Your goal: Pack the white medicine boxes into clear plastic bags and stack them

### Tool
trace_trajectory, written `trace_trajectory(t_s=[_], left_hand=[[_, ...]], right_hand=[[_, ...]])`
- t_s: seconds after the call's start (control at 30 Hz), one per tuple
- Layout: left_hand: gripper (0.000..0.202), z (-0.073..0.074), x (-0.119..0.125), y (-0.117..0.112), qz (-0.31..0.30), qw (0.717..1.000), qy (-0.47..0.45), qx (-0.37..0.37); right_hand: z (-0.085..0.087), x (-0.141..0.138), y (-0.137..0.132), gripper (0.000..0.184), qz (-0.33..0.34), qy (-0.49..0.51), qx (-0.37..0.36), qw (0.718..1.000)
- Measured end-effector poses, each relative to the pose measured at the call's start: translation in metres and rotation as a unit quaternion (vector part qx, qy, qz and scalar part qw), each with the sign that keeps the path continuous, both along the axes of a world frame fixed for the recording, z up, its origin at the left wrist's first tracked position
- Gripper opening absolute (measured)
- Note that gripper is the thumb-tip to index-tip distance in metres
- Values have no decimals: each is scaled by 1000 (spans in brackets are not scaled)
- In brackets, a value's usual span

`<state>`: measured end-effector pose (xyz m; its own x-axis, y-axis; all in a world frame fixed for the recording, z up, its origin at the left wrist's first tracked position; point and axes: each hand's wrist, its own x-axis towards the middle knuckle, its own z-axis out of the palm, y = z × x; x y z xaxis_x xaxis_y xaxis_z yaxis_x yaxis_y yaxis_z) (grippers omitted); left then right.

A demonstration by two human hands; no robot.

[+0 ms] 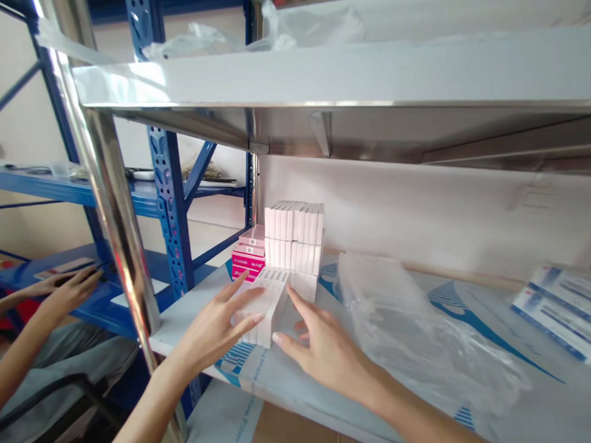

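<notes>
Currently both bare hands work at one spot on the shelf; the left hand (215,333) has its fingers (243,301) spread along the near side of a long white cardboard carton with a grey-printed end (264,308), and the right hand (325,354) sits just right of it, fingertips (291,293) at its far corner; the hands stand apart with the carton between them; whether either one grips it or merely steadies it, I cannot tell.

Carton lies at a slant, not squared with anything; directly beyond the hands stands a two-tier block of white cardboard cartons (295,233), upright, close to the white wall (423,222); beside that block, left of the hands' line, sits a short pile of flat pink cartons (248,259); so far these stand gathered, while the slanted carton remains outside the block.

Right of the right hand lies a crumpled clear plastic bag (418,334); further right, a loose group of white-and-blue printed boxes (564,308) sits apart from the block; overhead runs a stainless steel shelf (318,77); well left of the left hand, past a polished steel upright (112,190), a co-worker's hand (68,290) reaches toward a blue metal rack shelf (44,183).
</notes>
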<state>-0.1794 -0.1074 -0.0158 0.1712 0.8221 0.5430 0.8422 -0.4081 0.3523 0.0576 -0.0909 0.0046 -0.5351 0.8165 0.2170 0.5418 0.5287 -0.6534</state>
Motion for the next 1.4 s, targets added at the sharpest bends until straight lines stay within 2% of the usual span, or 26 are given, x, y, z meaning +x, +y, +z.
trace_trajectory(t_s=[0.03, 0.1, 0.17, 0.23, 0.3, 0.37, 0.43, 0.53, 0.6, 0.73, 0.83, 0.93, 1.0, 1.07, 1.13, 1.23, 1.27, 1.33, 1.4], left_hand=[[44, 4, 5, -2, 14, 999, 5, 34], [36, 11, 21, -5, 17, 994, 4, 109], [29, 19, 45, -6, -22, 990, -9, 141], [26, 26, 74, -5, -81, 991, -15, 102], [30, 32, 103, 1, -140, 990, 3, 25], [37, 34, 127, 10, -181, 982, 35, -37], [39, 35, 145, 22, -207, 974, 60, -76], [16, 40, 162, 39, -249, 961, 51, -111], [11, 47, 169, 48, -289, 950, -2, -116], [8, 63, 186, 63, -363, 910, -147, -137], [16, 64, 204, 76, -418, 866, -214, -174], [28, 56, 224, 86, -466, 827, -262, -173], [46, 48, 233, 90, -463, 823, -292, -153], [55, 40, 238, 94, -442, 827, -321, -136], [59, 32, 237, 96, -434, 819, -334, -173], [66, 23, 232, 100, -449, 778, -328, -293], [62, 22, 230, 101, -448, 770, -330, -313], [40, 23, 226, 104, -427, 780, -339, -307], [21, 27, 220, 106, -401, 801, -340, -287]], right_hand=[[7, 11, -11, 70, 3, 10, 13, 1000], [22, 38, -29, 41, -13, 13, 51, 999], [38, 72, -37, 26, -46, 12, 99, 994], [49, 111, -30, 24, -121, -6, 147, 982], [54, 153, -14, 26, -200, -49, 175, 963], [53, 193, 5, 29, -240, -99, 150, 954], [49, 228, 21, 37, -247, -134, 89, 956], [44, 263, 35, 47, -200, -151, -5, 968], [45, 271, 39, 47, -131, -153, -14, 979], [49, 257, 42, 40, -25, -124, 63, 990], [44, 235, 47, 51, 16, 0, 68, 998], [34, 221, 52, 65, 17, 110, 50, 993], [28, 218, 55, 59, 4, 136, 48, 990], [23, 217, 58, 34, -13, 164, 49, 985], [19, 219, 61, 11, -41, 231, 37, 971], [16, 225, 67, 28, -60, 358, -28, 931], [17, 228, 69, 31, -57, 383, -57, 920], [18, 236, 73, 35, -44, 405, -111, 906], [21, 247, 77, 35, -27, 388, -150, 909]])
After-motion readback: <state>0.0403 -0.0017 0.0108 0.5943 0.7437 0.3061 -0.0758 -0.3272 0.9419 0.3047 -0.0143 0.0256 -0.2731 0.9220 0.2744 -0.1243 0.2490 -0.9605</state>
